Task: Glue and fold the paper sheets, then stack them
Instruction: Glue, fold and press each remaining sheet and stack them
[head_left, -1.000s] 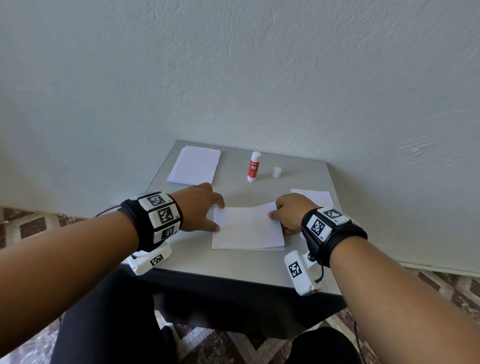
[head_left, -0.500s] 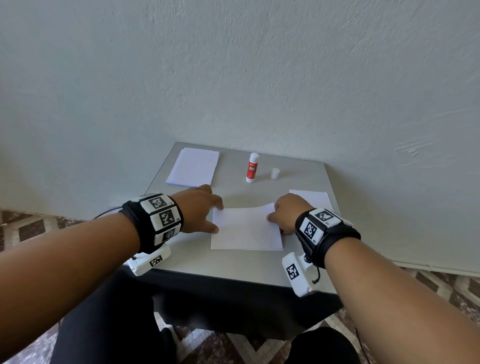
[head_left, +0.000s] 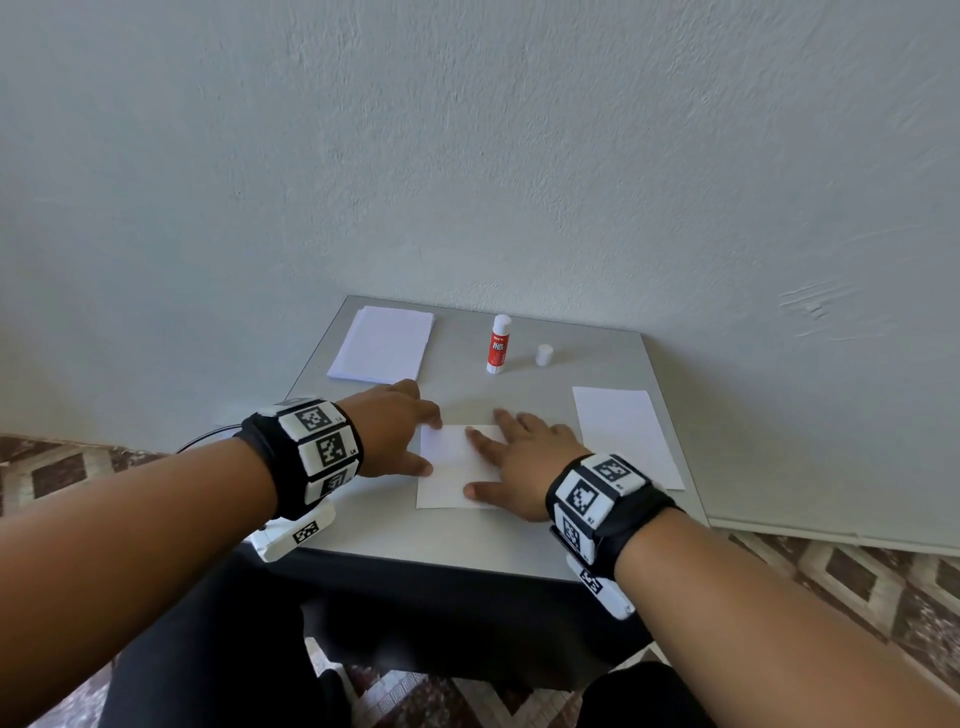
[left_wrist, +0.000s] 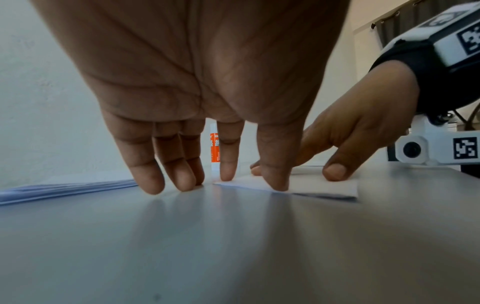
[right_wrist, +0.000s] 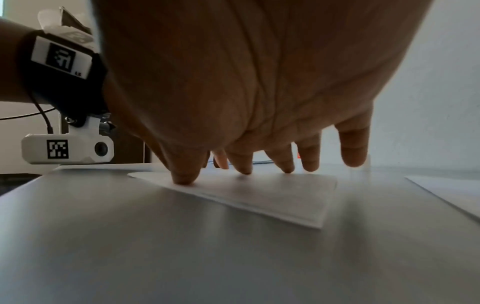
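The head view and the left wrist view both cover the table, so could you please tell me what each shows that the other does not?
Only the head view shows the loose white cap, the single sheet at the right, and the paper stack from above.

Only the left wrist view shows the left hand from the palm side, its thumb tip on the edge of the folded sheet.

Both show the glue stick, the right hand spread flat on the folded sheet, and the grey table.
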